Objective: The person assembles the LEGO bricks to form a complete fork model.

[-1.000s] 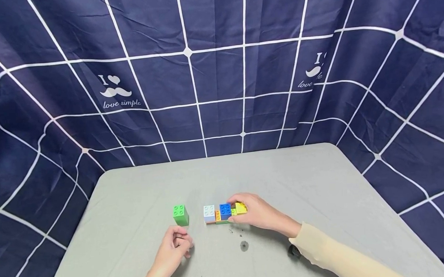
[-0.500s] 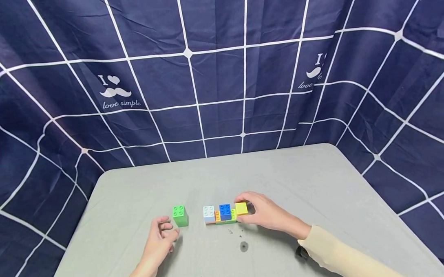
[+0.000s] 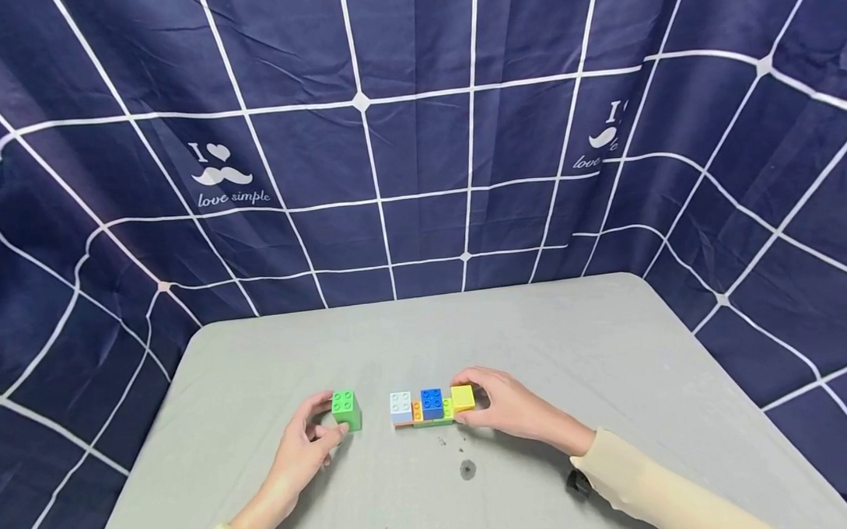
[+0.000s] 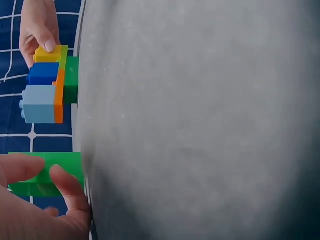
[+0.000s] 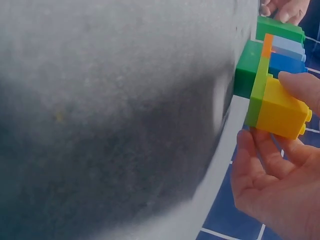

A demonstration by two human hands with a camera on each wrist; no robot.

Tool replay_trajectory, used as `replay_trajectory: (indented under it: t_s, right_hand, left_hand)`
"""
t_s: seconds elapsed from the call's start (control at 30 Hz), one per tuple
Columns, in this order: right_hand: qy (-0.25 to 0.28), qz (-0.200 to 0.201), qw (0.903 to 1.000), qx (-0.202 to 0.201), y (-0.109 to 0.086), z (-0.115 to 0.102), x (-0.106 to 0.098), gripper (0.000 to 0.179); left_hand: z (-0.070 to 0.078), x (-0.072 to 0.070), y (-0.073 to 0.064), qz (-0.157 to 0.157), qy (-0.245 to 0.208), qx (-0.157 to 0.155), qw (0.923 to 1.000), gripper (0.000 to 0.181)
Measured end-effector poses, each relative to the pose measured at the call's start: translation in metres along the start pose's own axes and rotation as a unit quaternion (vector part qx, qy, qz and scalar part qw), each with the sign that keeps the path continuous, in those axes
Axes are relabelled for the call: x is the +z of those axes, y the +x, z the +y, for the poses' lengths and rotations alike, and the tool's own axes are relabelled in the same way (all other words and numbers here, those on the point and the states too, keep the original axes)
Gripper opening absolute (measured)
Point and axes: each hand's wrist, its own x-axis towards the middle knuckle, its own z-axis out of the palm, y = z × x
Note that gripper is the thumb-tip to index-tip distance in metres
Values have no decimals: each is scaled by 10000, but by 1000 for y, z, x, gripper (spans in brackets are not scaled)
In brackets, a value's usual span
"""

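Observation:
My left hand (image 3: 300, 448) holds a tall green building block (image 3: 347, 411) between thumb and fingers; the block stands upright on the table, studs up. To its right is a built row of blocks. There, a green block (image 5: 248, 67) lies under a thin orange plate (image 4: 59, 97) and a lime plate (image 5: 257, 95). On top sit a light blue block (image 3: 400, 406), a dark blue block (image 3: 431, 403) and, at the right end, a yellow block (image 5: 282, 107). My right hand (image 3: 501, 402) pinches the yellow block, thumb on one side and fingers on the other.
A grey covered table (image 3: 538, 346) lies under everything. A dark round spot (image 3: 467, 470) marks the cover in front of the row. A dark blue curtain (image 3: 419, 148) with white lines hangs behind and at both sides.
My left hand has moved away to the left and then up to the green block, and now grips it. The right hand has shifted slightly right, showing more of the yellow block.

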Motion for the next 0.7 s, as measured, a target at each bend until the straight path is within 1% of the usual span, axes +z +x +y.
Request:
replay_trajectory:
  t_s: [0.13,0.23,0.43,0.57,0.7]
  right_hand:
    - [84,13,10000,22,-1,1,0,39]
    - [139,22,9999,9,-3,1,0,38]
    - [224,56,9997,10,-4,3,-2,37]
    - [235,100,9997,-28,-3,5,-3,35]
    - [201,115,9997,-58,-3,7,-3,33]
  left_hand:
    - [-2,-2,4,0,41,-59,10000,54]
    - [-3,-3,5,36,24,-122,9999,48]
    - [-5,-3,7,75,15,-174,9998,44]
    - [-6,-2,8,97,67,-114,9999,42]
    - [-5,-2,7,45,54,-68,10000,41]
